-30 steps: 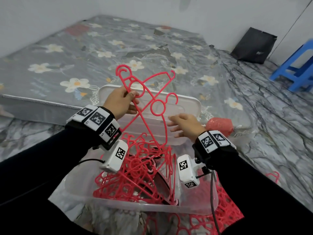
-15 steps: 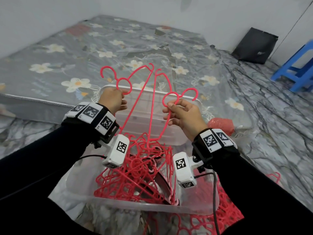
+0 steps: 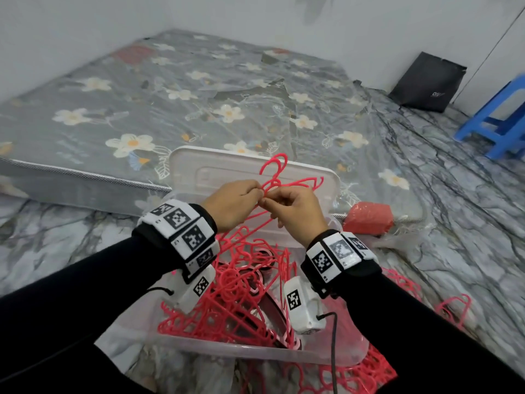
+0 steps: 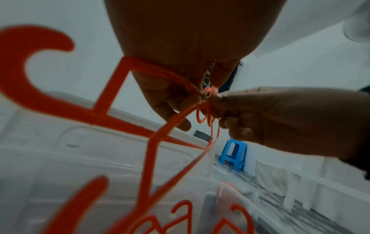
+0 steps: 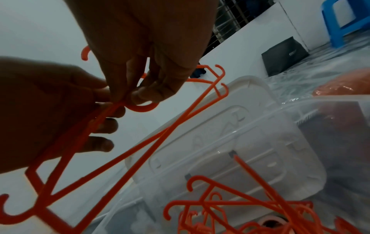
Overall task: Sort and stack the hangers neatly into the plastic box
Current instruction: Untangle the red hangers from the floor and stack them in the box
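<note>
Two thin red hangers (image 3: 279, 182) are held together over the clear plastic box (image 3: 227, 349), their hooks pointing up and their arms aligned. My left hand (image 3: 255, 192) and right hand (image 3: 269, 201) meet at the necks, and both pinch them. In the left wrist view the left hand (image 4: 180, 101) pinches the hangers (image 4: 124, 88) while the right hand (image 4: 230, 110) grips from the right. In the right wrist view the right hand (image 5: 138, 93) holds the hangers (image 5: 160, 134) beside the left hand (image 5: 96, 101). A tangled pile of red hangers (image 3: 241, 297) lies in the box.
The box's lid (image 3: 199, 169) leans upright behind the box against a flowered mattress (image 3: 170, 95). More red hangers (image 3: 451, 307) lie on the marble floor at the right and in front. A red package (image 3: 368, 217), a blue stool (image 3: 500, 123) and a black bag (image 3: 426, 81) are at the right.
Half a second ago each hand held one hanger, apart. The hands have come together and the two hangers now lie against each other, lower and nearer the lid.
</note>
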`<state>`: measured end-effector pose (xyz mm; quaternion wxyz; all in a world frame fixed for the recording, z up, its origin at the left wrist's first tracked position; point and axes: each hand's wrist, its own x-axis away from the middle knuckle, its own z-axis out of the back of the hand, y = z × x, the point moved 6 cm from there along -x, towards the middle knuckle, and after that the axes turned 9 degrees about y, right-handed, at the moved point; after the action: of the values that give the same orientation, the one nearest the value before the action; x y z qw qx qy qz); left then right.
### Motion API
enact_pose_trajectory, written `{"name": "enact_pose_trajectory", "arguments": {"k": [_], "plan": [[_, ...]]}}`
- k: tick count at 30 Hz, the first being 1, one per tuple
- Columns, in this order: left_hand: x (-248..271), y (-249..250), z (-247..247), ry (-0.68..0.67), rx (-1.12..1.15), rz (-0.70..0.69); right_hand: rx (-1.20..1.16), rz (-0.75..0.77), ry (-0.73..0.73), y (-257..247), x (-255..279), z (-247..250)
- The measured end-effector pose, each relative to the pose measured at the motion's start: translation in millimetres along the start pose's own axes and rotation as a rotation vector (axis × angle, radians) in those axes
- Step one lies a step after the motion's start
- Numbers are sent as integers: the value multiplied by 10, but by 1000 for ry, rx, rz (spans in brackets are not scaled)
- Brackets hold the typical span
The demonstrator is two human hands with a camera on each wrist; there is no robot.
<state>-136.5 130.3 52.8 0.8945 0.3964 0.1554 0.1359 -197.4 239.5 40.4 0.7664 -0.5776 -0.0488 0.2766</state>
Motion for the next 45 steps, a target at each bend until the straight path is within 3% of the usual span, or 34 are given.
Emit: {"name": "enact_pose_trajectory", "arguments": {"k": [5, 10, 12, 14, 17, 22, 25, 27, 32, 37, 39, 42, 45], "plan": [[-2, 47, 0, 25, -88, -104, -61, -49, 3, 12, -8, 20], [-15, 19, -17, 12, -221, -169, -197, -164, -137, 30, -62, 95], [-22, -11, 6, 24, -303, -192, -31, -127, -169, 62, -98, 195], [-31, -42, 63, 49, -401, -217, 327, -24, -210, 145, -121, 289], [-30, -80, 88, 71, -641, -284, 681, 18, -383, 369, -21, 242], [-13, -145, 69, 104, -820, -315, 943, -126, -596, 738, 179, 56], [-47, -181, 180, 177, -748, -249, 973, -18, -755, 739, 272, -64], [-63, -192, 245, 204, -681, -198, 937, 46, -713, 637, 250, -86], [-64, -190, 289, 197, -654, -181, 706, 52, -435, 278, 25, 66], [-62, -189, 240, 135, -496, -94, 8, -173, -301, -28, -48, 170], [-60, -157, 181, 89, -312, -53, -166, -156, -277, -152, -55, 169], [-39, -36, 81, 44, -122, -69, -253, -82, -230, -283, -72, 160], [-8, 74, 14, 9, -107, -136, -275, -57, -120, -313, -94, 187]]}}
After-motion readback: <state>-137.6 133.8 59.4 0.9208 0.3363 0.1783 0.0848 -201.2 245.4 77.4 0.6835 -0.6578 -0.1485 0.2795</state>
